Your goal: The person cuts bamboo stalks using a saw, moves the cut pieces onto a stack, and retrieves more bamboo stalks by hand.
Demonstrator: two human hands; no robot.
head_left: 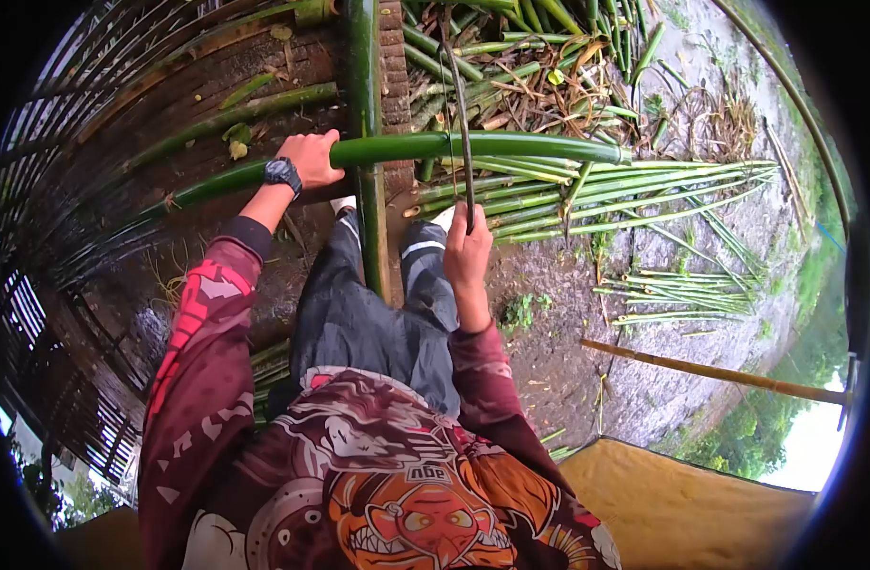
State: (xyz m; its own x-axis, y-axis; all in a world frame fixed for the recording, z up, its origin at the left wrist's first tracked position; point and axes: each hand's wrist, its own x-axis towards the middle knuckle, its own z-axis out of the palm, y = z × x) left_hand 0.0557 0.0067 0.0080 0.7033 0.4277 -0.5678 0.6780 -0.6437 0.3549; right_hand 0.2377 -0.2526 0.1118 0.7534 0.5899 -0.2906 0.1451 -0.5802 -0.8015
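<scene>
A thick green bamboo pole lies crosswise over an upright-running bamboo rail. My left hand, with a black watch at the wrist, is closed round the pole just left of the rail. To the right of the rail, my right hand grips the lower end of a bow saw with a dark curved frame. Its thin blade crosses the pole, and a mark shows on the bamboo there. How deep the blade sits I cannot tell. The pole's cut end points right.
Long thin bamboo poles lie on the ground to the right, with a smaller bundle beyond. Cut bamboo pieces and dry husks are heaped at the top. A bamboo slat structure stands left. A yellow-brown tarp hangs at lower right.
</scene>
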